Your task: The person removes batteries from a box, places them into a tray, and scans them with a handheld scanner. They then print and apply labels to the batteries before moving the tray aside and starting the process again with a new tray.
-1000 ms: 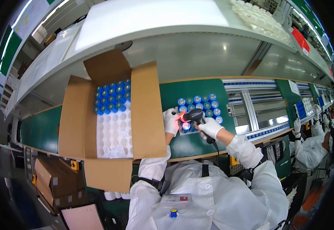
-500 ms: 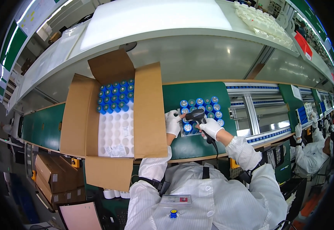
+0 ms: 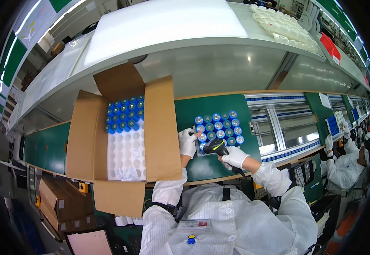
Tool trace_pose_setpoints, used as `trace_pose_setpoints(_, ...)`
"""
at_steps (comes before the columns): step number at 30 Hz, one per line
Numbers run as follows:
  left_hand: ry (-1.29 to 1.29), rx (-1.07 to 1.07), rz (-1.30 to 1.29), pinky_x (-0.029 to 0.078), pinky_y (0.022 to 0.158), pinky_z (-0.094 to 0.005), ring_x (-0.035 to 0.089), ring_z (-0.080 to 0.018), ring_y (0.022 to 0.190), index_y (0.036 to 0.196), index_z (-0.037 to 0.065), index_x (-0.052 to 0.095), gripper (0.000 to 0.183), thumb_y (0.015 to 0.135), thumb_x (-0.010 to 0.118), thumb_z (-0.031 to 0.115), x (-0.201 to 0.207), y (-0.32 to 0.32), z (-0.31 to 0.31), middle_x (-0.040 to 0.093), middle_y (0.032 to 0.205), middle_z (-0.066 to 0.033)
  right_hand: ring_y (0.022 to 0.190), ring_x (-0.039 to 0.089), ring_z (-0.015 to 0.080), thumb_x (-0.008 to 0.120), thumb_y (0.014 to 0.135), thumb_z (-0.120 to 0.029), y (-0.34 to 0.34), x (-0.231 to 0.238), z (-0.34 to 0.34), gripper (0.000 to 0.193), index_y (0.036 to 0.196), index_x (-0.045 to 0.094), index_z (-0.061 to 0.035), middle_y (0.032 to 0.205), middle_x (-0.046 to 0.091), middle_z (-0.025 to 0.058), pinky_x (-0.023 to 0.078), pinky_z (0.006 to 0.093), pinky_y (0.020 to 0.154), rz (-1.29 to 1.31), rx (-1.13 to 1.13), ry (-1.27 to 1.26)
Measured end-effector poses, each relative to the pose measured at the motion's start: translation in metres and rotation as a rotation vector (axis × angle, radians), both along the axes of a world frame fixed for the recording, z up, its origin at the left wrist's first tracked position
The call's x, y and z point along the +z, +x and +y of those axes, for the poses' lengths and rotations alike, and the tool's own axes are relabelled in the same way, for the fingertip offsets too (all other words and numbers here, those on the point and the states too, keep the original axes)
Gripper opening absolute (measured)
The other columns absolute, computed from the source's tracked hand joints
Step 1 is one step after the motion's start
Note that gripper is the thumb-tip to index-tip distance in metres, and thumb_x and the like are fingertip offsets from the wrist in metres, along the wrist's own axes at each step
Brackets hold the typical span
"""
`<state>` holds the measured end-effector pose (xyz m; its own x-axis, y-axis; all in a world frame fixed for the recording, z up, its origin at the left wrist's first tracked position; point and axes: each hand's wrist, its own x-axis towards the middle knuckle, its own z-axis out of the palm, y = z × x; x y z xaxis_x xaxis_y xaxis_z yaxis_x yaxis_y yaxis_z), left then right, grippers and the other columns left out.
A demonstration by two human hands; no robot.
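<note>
In my right hand (image 3: 235,157), gloved in white, is a black handheld barcode scanner (image 3: 215,146). Its head covers part of the near side of a block of blue cylindrical battery cells (image 3: 218,125), standing upright on the green bench. Some cell tops are silvery, others dark green. My left hand (image 3: 188,143), in a white glove with bare fingertips, rests at the block's left edge. Its index finger stretches toward a left-hand cell; I cannot tell whether they touch. Nothing shows in that hand, and its other fingers are partly hidden.
Left of my left hand stands an open cardboard box (image 3: 163,131) with a white foam tray (image 3: 125,157); blue cells fill its far rows. A roller conveyor (image 3: 278,123) runs off to the right, where another person sits. A white shelf (image 3: 163,42) spans the far side.
The scanner and my right hand have drawn back toward me, uncovering more cells in the middle of the block. My left hand stays at the left edge. The whole view has shifted slightly.
</note>
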<state>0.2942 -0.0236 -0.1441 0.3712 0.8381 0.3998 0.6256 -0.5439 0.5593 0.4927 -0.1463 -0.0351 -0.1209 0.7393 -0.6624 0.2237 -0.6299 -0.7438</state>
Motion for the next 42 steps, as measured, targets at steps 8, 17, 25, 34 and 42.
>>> trace_pose_setpoints(8, -0.013, 0.052, 0.154, 0.046, 0.090, -0.0430, 0.053, -0.0312, 0.109, 0.100, 0.024, 0.075, 0.020, 0.082, 0.069, 0.017, 0.031, 0.019, -0.010, 0.062, 0.111, -0.0048, 0.053, 0.056, 0.0129, 0.063, 0.089, -0.013, 0.039, 0.009, 0.031, 0.013, 0.095, 0.058, -0.0025, 0.075, 0.058, 0.0045, 0.045, 0.0282, 0.045, 0.065, -0.349, 0.168)
trace_pose_setpoints(17, 0.043, -0.055, 0.346, 0.033, 0.103, -0.0533, 0.043, -0.0361, 0.123, 0.124, 0.019, 0.064, 0.047, 0.080, 0.070, 0.031, 0.050, 0.073, -0.042, 0.053, 0.127, -0.0107, 0.053, 0.059, 0.0164, 0.063, 0.087, -0.012, 0.060, -0.017, 0.087, 0.015, 0.096, 0.060, 0.0006, 0.071, 0.061, 0.0068, 0.047, 0.0314, 0.045, -0.055, -0.351, 0.191)
trace_pose_setpoints(25, 0.095, -0.050, 0.314, 0.034, 0.102, -0.0517, 0.045, -0.0359, 0.120, 0.120, 0.026, 0.068, 0.041, 0.079, 0.071, 0.033, 0.039, 0.070, -0.040, 0.055, 0.124, -0.0095, 0.054, 0.059, 0.0166, 0.063, 0.087, -0.014, 0.065, -0.010, 0.070, 0.018, 0.094, 0.062, 0.0016, 0.072, 0.062, 0.0080, 0.047, 0.0315, 0.047, 0.053, -0.350, 0.159)
trace_pose_setpoints(34, 0.075, -0.055, 0.299, 0.033, 0.103, -0.0530, 0.045, -0.0363, 0.119, 0.115, 0.027, 0.070, 0.036, 0.080, 0.069, 0.033, 0.033, 0.069, -0.038, 0.055, 0.124, -0.0082, 0.057, 0.055, 0.0155, 0.062, 0.091, -0.015, 0.066, 0.000, 0.045, 0.013, 0.091, 0.061, -0.0023, 0.073, 0.059, 0.0052, 0.044, 0.0297, 0.047, 0.010, -0.254, 0.019)
trace_pose_setpoints(42, -0.032, -0.038, 0.251, 0.035, 0.102, -0.0491, 0.046, -0.0333, 0.117, 0.107, 0.026, 0.073, 0.028, 0.079, 0.071, 0.026, 0.048, 0.073, -0.029, 0.056, 0.123, -0.0057, 0.054, 0.057, 0.0161, 0.061, 0.089, -0.013, 0.069, 0.003, 0.031, 0.013, 0.093, 0.060, -0.0009, 0.071, 0.058, 0.0055, 0.047, 0.0304, 0.046, 0.063, -0.294, 0.019)
